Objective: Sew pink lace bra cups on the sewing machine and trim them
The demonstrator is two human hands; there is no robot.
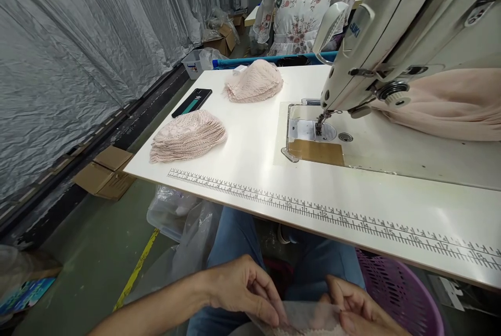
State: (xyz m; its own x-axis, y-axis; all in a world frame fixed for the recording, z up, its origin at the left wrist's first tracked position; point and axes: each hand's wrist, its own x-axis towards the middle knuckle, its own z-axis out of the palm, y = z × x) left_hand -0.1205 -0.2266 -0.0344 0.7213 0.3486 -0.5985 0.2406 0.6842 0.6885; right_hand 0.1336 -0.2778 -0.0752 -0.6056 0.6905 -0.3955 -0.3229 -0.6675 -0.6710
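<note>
Item: clear plastic bag [309, 318], held over the lap, nearer than the sewing machine [391, 38]. Left hand [242, 289] and right hand [360, 310] each pinch its film between closed fingertips, apparently to part it. Stacked lace pieces [188, 138] lie on the surface [254, 169] left of the machine, probably for easy reach.

A sheer cloth [309, 318] is pinched by the left hand [242, 289] and the right hand [360, 310] below the table [250, 169]. On the table are set a near lace stack [188, 138], a far lace stack [254, 81], a phone [191, 102] and a sewing machine [410, 18].
</note>
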